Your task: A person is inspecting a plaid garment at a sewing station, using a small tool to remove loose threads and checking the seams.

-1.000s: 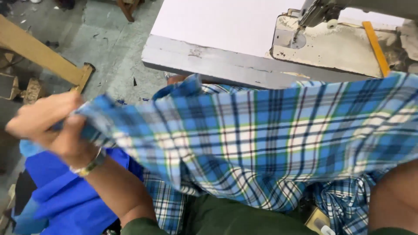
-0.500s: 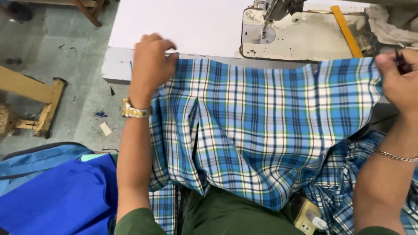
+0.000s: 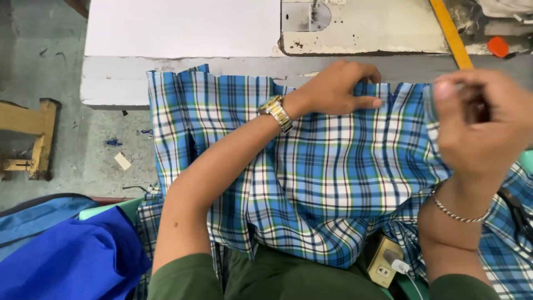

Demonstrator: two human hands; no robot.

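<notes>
Hands (image 3: 338,89) (image 3: 480,125) pinch plaid cloth (image 3: 333,183), top edge lying left-right along table (image 3: 183,66).

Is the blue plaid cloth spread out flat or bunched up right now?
Mostly spread: the plaid cloth lies open across the table edge, left hand pressing its top edge, right hand pinching its right end; its lower part hangs in folds.

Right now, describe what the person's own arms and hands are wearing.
The left hand is bare, with a gold and silver metal wristwatch on a link band at the wrist. The right hand is bare too, with a thin silver chain bracelet round its wrist. Both forearms are uncovered; dark green sleeves begin near the elbows at the picture's bottom edge.
</notes>
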